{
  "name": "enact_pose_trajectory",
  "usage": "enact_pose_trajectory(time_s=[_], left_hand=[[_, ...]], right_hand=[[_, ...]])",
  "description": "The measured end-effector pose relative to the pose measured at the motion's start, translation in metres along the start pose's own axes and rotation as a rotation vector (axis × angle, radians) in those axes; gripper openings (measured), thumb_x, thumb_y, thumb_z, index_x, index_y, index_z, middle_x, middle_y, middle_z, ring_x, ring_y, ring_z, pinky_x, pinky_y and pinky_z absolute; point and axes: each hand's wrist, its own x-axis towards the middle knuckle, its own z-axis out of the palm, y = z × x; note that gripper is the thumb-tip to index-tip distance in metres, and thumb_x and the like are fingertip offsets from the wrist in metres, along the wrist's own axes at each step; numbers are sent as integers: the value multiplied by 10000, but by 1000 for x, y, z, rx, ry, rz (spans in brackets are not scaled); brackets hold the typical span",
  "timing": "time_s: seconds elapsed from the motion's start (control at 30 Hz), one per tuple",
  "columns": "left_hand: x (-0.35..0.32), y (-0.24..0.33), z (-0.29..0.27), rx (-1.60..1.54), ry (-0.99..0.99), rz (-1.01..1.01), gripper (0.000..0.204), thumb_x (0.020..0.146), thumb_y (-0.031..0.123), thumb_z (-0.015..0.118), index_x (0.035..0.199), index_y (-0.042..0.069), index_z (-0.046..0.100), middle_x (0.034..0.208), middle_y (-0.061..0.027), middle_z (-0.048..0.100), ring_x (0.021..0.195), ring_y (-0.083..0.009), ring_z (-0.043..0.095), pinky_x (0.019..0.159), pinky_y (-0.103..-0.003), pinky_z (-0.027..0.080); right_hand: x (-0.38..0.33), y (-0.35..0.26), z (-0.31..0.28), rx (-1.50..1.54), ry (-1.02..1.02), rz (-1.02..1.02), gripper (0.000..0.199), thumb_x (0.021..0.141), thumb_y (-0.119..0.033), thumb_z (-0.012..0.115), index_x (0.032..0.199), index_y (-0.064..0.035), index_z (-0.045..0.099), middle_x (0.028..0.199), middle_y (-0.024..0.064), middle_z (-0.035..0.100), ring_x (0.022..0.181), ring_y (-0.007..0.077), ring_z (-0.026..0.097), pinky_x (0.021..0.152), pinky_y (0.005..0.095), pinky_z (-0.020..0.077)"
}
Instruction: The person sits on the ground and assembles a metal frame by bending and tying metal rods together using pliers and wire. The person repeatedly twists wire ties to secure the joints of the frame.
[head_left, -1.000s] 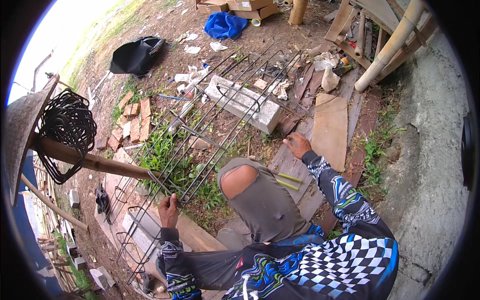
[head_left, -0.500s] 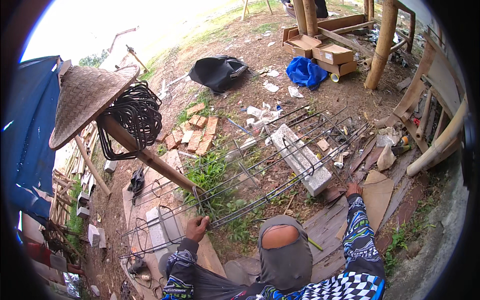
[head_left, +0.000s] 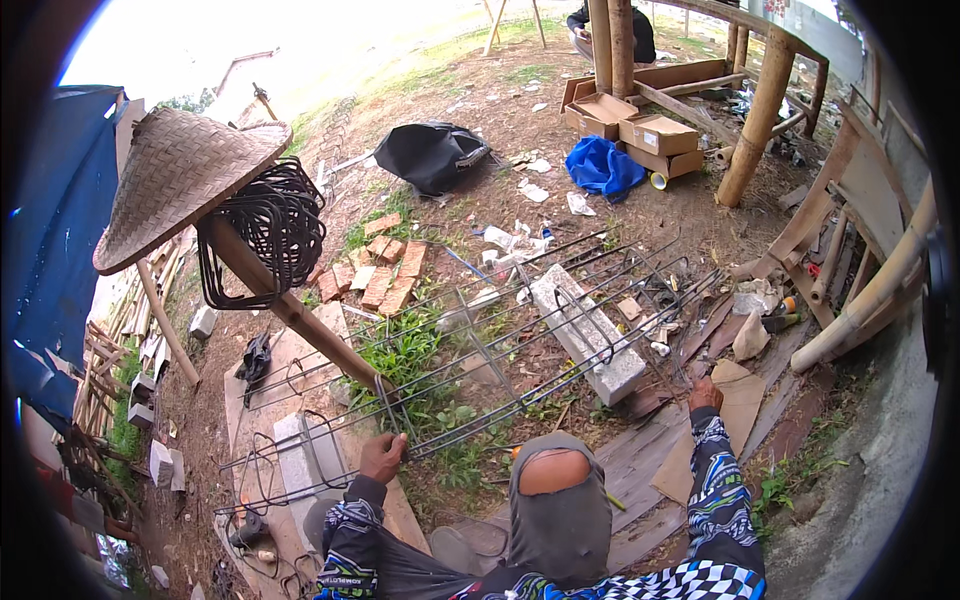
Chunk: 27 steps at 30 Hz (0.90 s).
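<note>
A long cage of thin steel rebar [head_left: 520, 385] lies slantwise before me, propped on two concrete blocks, one at right [head_left: 590, 340] and one at left [head_left: 297, 460]. My left hand [head_left: 383, 457] is closed on the near bar of the cage, beside the foot of a bamboo pole [head_left: 300, 315]. Beyond the cage's right end, my right hand [head_left: 705, 393] is low over the ground at the edge of a cardboard piece [head_left: 738, 400]. Its fingers are curled near thin dark wire, and what they grip is too small to tell. Square steel stirrups [head_left: 265, 235] hang in a bundle on the pole.
A woven conical hat [head_left: 190, 185] tops the pole. Broken bricks [head_left: 380, 275], a black bag [head_left: 430, 158], a blue cloth [head_left: 604, 168] and cardboard boxes [head_left: 655, 135] lie farther off. Bamboo posts [head_left: 760, 120] stand at right. Another person [head_left: 640, 35] is at the far edge.
The whole view has shifted slightly, with the scene sliding left. My left hand stays on the rebar; my right hand has shifted slightly beside the cardboard.
</note>
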Motion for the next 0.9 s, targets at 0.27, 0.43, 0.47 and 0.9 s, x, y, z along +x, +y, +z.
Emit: enact_pose_trajectory(time_s=[0.27, 0.43, 0.47, 0.9], left_hand=[[7, 4, 2, 68, 6, 31, 434, 920, 365, 586, 691, -4, 602, 568, -85, 542, 551, -157, 498, 553, -355, 407], [-4, -10, -7, 15, 63, 9, 393, 901, 365, 592, 761, 3, 648, 628, -142, 605, 603, -272, 587, 616, -372, 459], [-6, -9, -1, -15, 198, 49, 323, 886, 315, 638, 848, -5, 653, 702, -146, 642, 634, -295, 604, 660, -375, 482], [-37, 114, -14, -1407, -694, 19, 960, 857, 754, 429, 1348, -71, 418, 1265, -230, 550, 1169, -314, 568, 964, -433, 486]], right_hand=[[-16, -19, -40, 121, -22, -149, 221, 779, -233, 653, 931, -116, 761, 827, 154, 705, 754, 331, 677, 743, 420, 542], [-10, -111, -184, 363, -461, -178, 289, 780, -285, 674, 959, -68, 738, 843, 214, 692, 822, 371, 672, 760, 426, 528], [-2, -103, -211, 332, -282, -129, 292, 792, -293, 667, 957, -62, 734, 835, 213, 691, 821, 363, 675, 761, 425, 526], [-94, -436, -307, 624, 207, -830, 328, 951, -384, 512, 828, -131, 681, 741, 109, 635, 702, 288, 641, 623, 424, 490]])
